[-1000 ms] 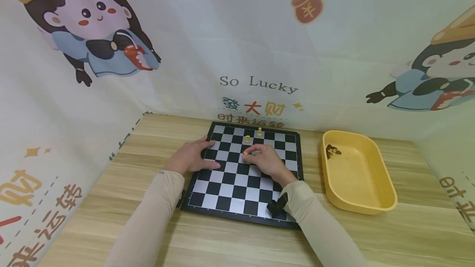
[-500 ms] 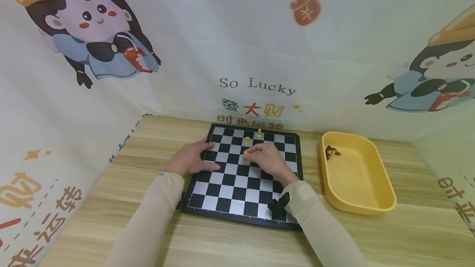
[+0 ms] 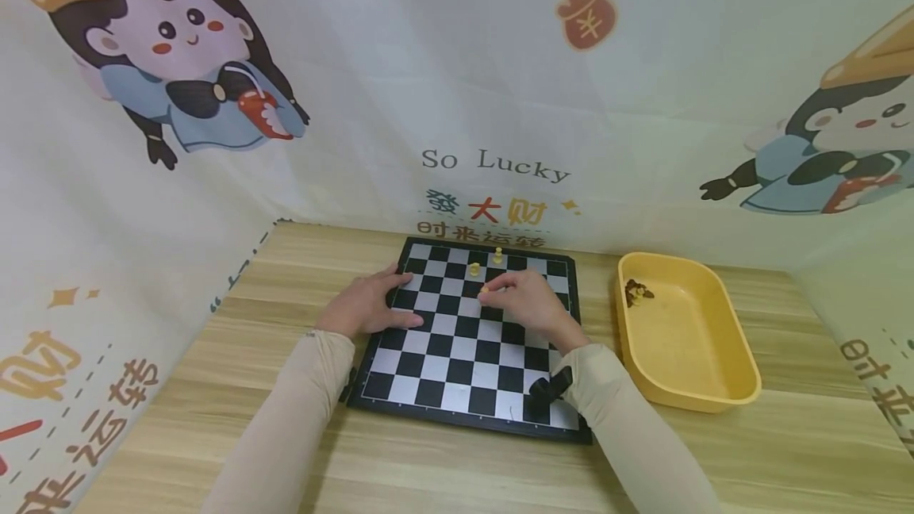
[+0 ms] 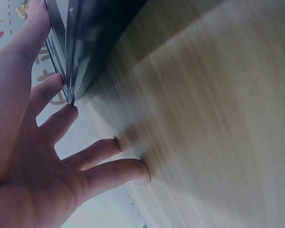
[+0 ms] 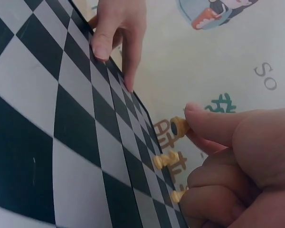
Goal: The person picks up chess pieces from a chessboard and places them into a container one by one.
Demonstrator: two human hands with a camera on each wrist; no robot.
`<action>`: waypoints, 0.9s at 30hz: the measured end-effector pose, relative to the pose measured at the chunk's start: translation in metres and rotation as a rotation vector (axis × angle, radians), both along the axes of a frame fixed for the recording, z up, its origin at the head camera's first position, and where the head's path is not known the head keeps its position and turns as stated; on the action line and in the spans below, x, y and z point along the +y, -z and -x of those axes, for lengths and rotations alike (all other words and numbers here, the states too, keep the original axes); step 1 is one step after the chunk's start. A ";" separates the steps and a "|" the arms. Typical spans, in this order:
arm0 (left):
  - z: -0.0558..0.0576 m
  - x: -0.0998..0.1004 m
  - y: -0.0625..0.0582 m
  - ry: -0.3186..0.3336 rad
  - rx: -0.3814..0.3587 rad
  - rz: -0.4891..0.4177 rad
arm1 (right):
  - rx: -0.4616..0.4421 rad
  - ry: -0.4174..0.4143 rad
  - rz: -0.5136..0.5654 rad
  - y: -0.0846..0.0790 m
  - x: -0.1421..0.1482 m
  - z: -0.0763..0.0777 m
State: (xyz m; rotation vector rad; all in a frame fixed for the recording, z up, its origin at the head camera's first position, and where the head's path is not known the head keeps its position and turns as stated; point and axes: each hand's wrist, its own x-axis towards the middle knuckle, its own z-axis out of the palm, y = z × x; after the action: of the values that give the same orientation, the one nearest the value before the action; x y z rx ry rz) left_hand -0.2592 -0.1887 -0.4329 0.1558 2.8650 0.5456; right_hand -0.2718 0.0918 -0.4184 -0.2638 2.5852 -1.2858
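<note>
A black-and-white chessboard lies on the wooden table. My right hand pinches a yellow chess piece between thumb and fingertips; in the right wrist view its dark base shows, tipped toward the camera and apart from the squares. Its upper part is hidden by the fingers. Near the board's far edge stand a yellow knight and another yellow piece, which the hand partly covers in the right wrist view. With fingers spread, my left hand rests at the board's left edge, thumb on the squares and some fingertips on the table.
To the right of the board sits a yellow plastic tray, with a small heap of dark and yellow chess pieces in its far left corner. A printed cloth hangs behind the table.
My right hand has shifted slightly to the right and lifted a little, carrying the yellow chess piece. The left hand and the two standing pieces stay where they were.
</note>
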 end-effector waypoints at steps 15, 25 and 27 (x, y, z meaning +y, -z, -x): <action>0.001 0.000 -0.003 0.006 -0.012 0.014 | 0.082 0.003 -0.005 -0.010 0.028 0.002; -0.002 -0.001 -0.002 0.018 -0.001 -0.012 | 0.019 -0.018 -0.053 -0.025 0.054 0.005; -0.001 -0.001 -0.003 0.021 -0.001 -0.009 | 0.008 -0.009 -0.048 -0.027 0.059 0.005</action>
State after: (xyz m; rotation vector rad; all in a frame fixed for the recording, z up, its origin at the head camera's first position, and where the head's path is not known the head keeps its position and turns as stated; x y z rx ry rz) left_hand -0.2578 -0.1894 -0.4304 0.1869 2.8574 0.5549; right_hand -0.2769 0.1512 -0.3915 -0.2722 2.6143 -1.2204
